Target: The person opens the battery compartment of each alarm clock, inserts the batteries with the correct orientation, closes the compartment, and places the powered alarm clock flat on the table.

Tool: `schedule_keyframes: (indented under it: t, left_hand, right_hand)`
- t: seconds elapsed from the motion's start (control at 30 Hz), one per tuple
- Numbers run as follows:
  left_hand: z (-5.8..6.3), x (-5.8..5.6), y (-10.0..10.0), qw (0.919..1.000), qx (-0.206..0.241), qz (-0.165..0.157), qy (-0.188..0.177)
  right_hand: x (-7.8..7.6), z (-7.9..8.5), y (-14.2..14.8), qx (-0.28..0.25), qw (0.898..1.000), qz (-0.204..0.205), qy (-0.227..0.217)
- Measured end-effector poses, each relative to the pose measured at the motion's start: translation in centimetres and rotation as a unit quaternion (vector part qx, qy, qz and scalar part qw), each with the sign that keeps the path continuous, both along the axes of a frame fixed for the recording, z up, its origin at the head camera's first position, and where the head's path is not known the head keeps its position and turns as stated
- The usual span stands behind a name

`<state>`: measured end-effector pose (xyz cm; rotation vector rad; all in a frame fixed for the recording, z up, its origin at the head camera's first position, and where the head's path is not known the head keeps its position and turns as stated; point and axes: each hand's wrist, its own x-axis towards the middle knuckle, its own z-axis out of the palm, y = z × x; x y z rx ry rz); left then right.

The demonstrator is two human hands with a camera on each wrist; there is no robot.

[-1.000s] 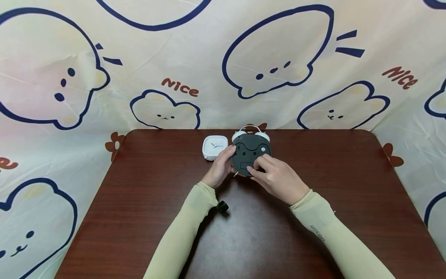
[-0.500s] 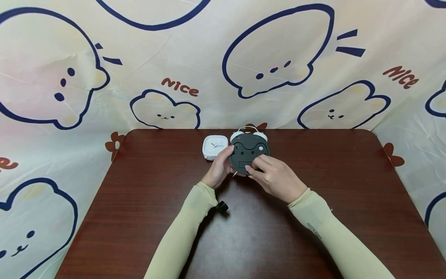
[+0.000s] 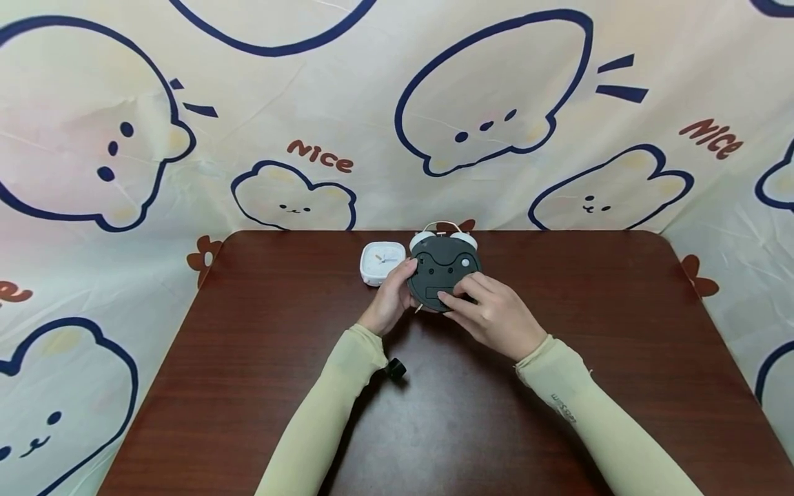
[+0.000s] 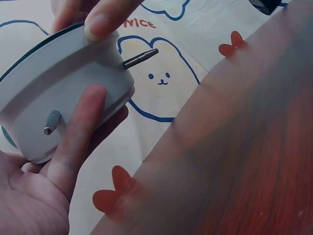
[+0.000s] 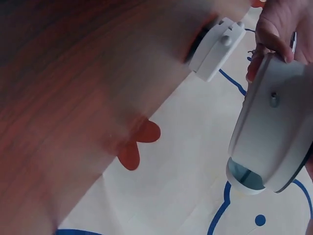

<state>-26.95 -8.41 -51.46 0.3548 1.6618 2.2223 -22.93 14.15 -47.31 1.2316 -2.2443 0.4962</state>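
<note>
A twin-bell alarm clock (image 3: pixel 428 281) is held up near the far edge of the table, its dark grey back toward me and white bells on top. My left hand (image 3: pixel 389 297) grips its left side, thumb on the rim and fingers underneath. Curled at the lower right of the back, my right hand (image 3: pixel 496 317) has its thumb near the rectangular cover. In the left wrist view, the right fingers (image 4: pixel 100 24) pinch the rim of the white casing (image 4: pixel 93 63), from which metal feet stick out. The clock's front face is hidden in the head view.
A small white square clock (image 3: pixel 382 262) lies on the brown table (image 3: pixel 267 358) just left of the left hand. A cartoon-printed cloth (image 3: pixel 372 103) hangs behind the table's far edge. A black object (image 3: pixel 395 368) is at the left sleeve's cuff.
The alarm clock and both hands shifted slightly left over the last second. The right index finger has moved a little away from the thumb; the left grip stays the same.
</note>
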Motion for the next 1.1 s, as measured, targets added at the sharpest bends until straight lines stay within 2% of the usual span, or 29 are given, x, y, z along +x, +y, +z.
schedule_keyframes:
  t: [0.13, 0.33, 0.47, 0.63, 0.73, 0.93, 1.1]
  left_hand:
    - [-0.2, 0.0, 0.0, 0.9999, 0.006, -0.008, -0.001]
    - [-0.2, -0.1, 0.0, 0.9999, 0.01, -0.012, 0.005]
    - [0.0, -0.1, 0.0, 0.9998, 0.016, -0.011, 0.01]
    - [0.1, 0.0, 0.0, 0.9998, 0.013, -0.01, 0.014]
    - [0.0, -0.1, 0.0, 0.9998, 0.01, -0.011, 0.016]
    - [-0.2, 0.0, 0.0, 0.9995, 0.021, -0.017, 0.014]
    - [-0.1, 0.0, 0.1, 0.9992, 0.027, -0.024, 0.016]
  right_hand:
    - [0.1, 0.1, 0.3, -0.027, 0.999, -0.007, -0.025]
    - [0.2, 0.7, 0.9, -0.086, 0.993, -0.045, -0.075]
    - [0.1, 0.9, 1.2, -0.11, 0.989, -0.064, -0.074]
    - [0.0, 0.6, 1.2, -0.097, 0.991, -0.073, -0.059]
    - [0.0, 0.4, 1.0, -0.089, 0.99, -0.1, -0.053]
    - [0.1, 0.0, 0.6, -0.103, 0.973, -0.18, -0.102]
    - [0.4, 0.0, 0.2, -0.096, 0.963, -0.189, -0.168]
